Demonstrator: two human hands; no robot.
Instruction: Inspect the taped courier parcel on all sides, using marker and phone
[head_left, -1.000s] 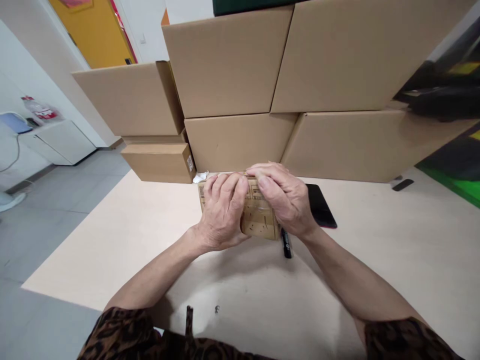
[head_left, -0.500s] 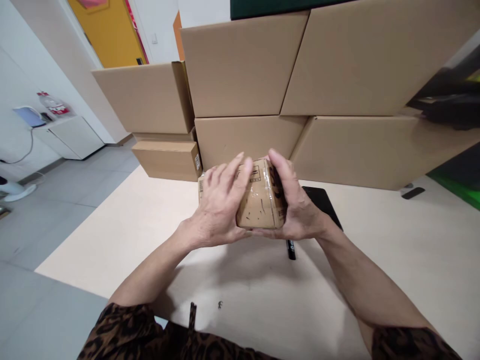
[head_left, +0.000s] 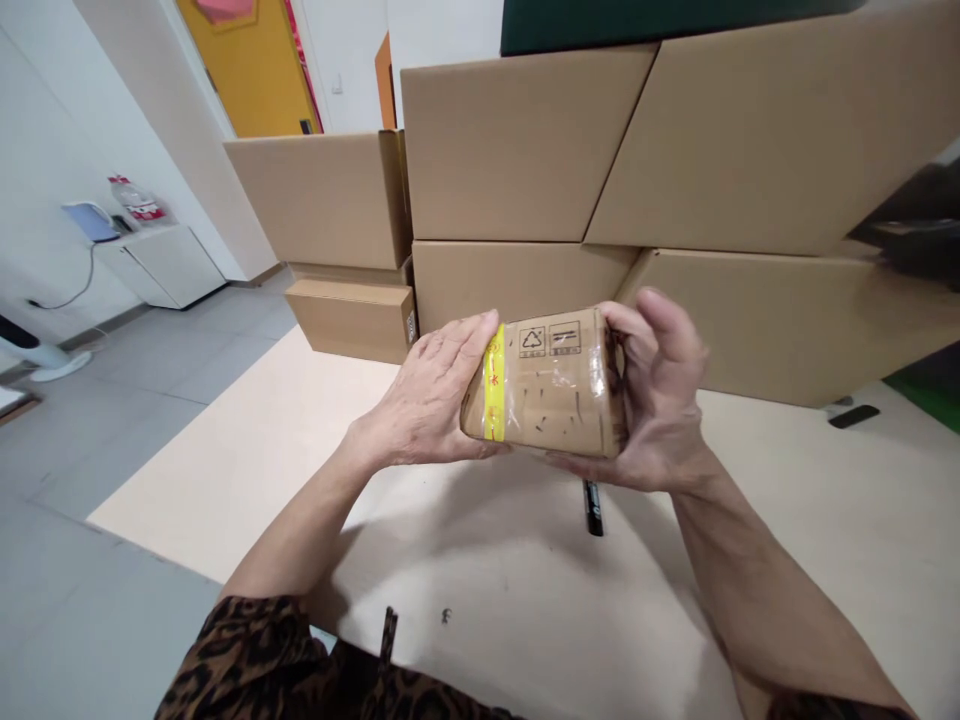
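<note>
Between my two hands is a small brown cardboard box (head_left: 555, 390), raised above the table. Its face toward me carries a strip of yellow tape with red print, clear shiny tape, printed symbols and several dark pen-like marks. My left hand (head_left: 431, 395) wraps the box's left end, fingers over the top edge. On the right end, my right hand (head_left: 664, 390) supports the box from the side and below, its upper fingers curled and partly off the surface. A black marker (head_left: 593, 508) lies on the table just below the box.
Large cardboard boxes (head_left: 525, 150) form a wall along the table's far side. A flat carton (head_left: 352, 318) stands at the back left of the pale table (head_left: 225, 450). A dark flat object (head_left: 853, 416) lies at the right.
The box has turned and shifted right, so its yellow tape now shows. My right hand has moved right with its end, and the view has swung slightly left.
</note>
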